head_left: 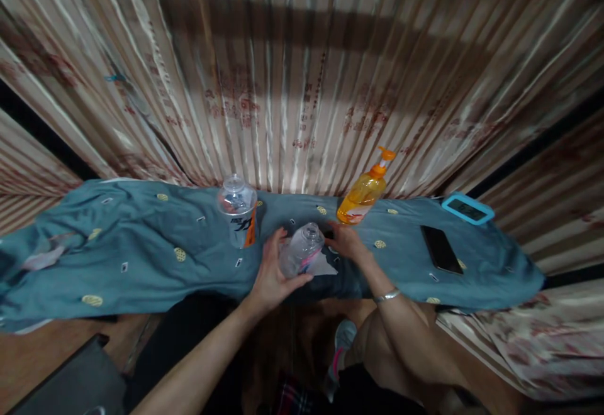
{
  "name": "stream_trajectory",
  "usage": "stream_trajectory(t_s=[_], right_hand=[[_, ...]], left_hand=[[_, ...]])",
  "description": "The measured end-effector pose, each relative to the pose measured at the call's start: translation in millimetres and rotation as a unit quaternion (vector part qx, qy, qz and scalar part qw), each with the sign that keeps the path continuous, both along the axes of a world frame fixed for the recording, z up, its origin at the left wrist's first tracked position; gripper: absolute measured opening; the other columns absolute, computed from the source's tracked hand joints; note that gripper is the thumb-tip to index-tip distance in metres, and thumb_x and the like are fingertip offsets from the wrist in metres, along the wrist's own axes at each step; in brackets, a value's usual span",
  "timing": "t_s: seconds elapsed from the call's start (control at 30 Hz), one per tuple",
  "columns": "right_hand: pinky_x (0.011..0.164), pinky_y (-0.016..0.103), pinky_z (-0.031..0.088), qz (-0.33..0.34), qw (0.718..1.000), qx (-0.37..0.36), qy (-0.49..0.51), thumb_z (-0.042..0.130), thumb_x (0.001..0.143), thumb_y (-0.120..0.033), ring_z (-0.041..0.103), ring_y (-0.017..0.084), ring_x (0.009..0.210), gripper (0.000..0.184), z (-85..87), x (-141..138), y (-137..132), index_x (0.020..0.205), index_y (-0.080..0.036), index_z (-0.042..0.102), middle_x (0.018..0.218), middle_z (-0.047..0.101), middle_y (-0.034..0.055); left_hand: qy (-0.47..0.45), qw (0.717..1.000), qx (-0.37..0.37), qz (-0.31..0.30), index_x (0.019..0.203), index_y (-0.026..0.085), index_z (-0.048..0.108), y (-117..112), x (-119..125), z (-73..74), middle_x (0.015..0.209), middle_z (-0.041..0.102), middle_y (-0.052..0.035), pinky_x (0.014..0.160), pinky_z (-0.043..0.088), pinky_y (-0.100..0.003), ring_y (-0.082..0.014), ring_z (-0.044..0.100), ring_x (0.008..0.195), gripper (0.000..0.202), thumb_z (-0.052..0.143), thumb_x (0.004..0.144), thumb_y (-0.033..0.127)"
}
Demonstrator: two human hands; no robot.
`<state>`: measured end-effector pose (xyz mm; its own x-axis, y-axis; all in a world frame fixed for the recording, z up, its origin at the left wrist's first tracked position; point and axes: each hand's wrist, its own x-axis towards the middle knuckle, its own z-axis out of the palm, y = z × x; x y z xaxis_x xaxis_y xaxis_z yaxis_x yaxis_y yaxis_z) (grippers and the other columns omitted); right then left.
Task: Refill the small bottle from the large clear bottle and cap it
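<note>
My left hand is wrapped around a clear plastic bottle from its left side. The bottle has an uncapped neck and some pink and blue print, and it leans a little to the right. White paper lies beside and partly under it. Just right of the bottle is my right hand, its fingers bent together around something small and dark that I cannot make out. A silver bracelet circles the right wrist. Behind that hand stands an orange pump bottle with yellow-orange liquid.
A clear lidded cup with orange and black print stands left of the bottle. A black phone and a blue-framed device lie at the right. A blue-green cloth covers the narrow table; a striped curtain hangs close behind.
</note>
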<state>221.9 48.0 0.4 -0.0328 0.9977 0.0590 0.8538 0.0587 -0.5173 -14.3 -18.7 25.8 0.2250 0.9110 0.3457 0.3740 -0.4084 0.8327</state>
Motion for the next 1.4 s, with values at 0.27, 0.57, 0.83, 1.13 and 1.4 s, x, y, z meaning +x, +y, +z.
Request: stream_trajectory(t_s=[0.27,0.57,0.83,1.13,1.4], right_hand=[[0.085,0.039,0.046,-0.003,0.999,0.01,0.044,0.063,0.07,-0.012,0.064,0.026,0.09,0.022,4.9,-1,12,0.091,-0.018,0.068,0.088,0.071,0.0104],[0.075,0.03,0.051,0.071,0.92,0.09,0.374,0.069,0.072,-0.034,0.065,0.017,0.086,0.029,88.3,1,-30,0.099,-0.022,0.064,0.096,0.069,0.0033],[0.081,0.036,0.049,0.236,0.95,0.059,0.195,0.065,0.077,-0.024,0.064,0.02,0.092,0.033,146.1,-30,-47,0.11,-0.024,0.066,0.104,0.069,0.0035],[0.075,0.03,0.046,0.325,0.942,0.078,0.04,0.067,0.074,-0.02,0.064,0.017,0.078,0.014,174.3,-47,-36,0.087,-0.022,0.07,0.082,0.069,0.0002],[0.061,0.03,0.041,0.28,0.914,0.039,-0.29,0.055,0.088,-0.036,0.062,0.02,0.065,0.025,183.0,-64,-36,0.084,-0.015,0.066,0.065,0.063,0.0061]], left_hand=[[-0.056,0.989,-0.134,0.029,0.121,0.017,0.042,14,28,-13.5,0.118,0.058,-0.0106,0.1,0.04,-0.045,-0.0269,0.055,0.112,0.072,0.076,0.058,0.018],[-0.073,0.984,-0.163,-0.027,0.109,0.018,0.05,27,20,-8.0,0.103,0.064,-0.0033,0.089,0.045,-0.036,-0.0222,0.061,0.097,0.056,0.073,0.058,0.014],[-0.073,0.985,-0.156,-0.027,0.103,0.018,0.054,27,20,-9.6,0.095,0.065,-0.0007,0.082,0.047,-0.033,-0.0201,0.061,0.089,0.049,0.073,0.058,0.013],[-0.076,0.984,-0.156,-0.03,0.102,0.017,0.053,25,21,-5.3,0.095,0.063,-0.0011,0.082,0.046,-0.033,-0.0206,0.06,0.089,0.047,0.072,0.059,0.01],[-0.069,0.988,-0.135,-0.039,0.1,0.015,0.053,26,21,-9.5,0.096,0.063,-0.0035,0.084,0.045,-0.036,-0.0225,0.059,0.09,0.046,0.073,0.06,0.012]])
